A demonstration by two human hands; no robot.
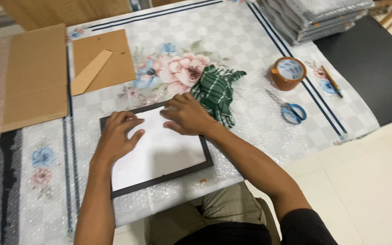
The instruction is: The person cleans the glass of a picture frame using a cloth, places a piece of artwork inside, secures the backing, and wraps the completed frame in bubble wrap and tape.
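Bubble wrap (259, 131) covers the bench (232, 31) nearest the person, and on it lies a dark picture frame (159, 178) with a white sheet (159, 152) filling its opening. Both hands rest flat on that sheet, fingers spread and gripping nothing: the left hand (116, 136) near the frame's 10 o'clock corner, the right hand (186, 115) at its 12 o'clock edge. This looks like the step of pressing the sheet down into the frame; seating it evenly would call for steady, level pressure along the edges. Just beyond the right hand, at 1 o'clock, lies a crumpled green checked cloth (215, 90). Blue-handled scissors (290, 110) and a roll of brown tape (288, 72) sit at 2 o'clock. Farther off at 10 o'clock lies a brown backing board (103, 54), beside flat cardboard (35, 77).
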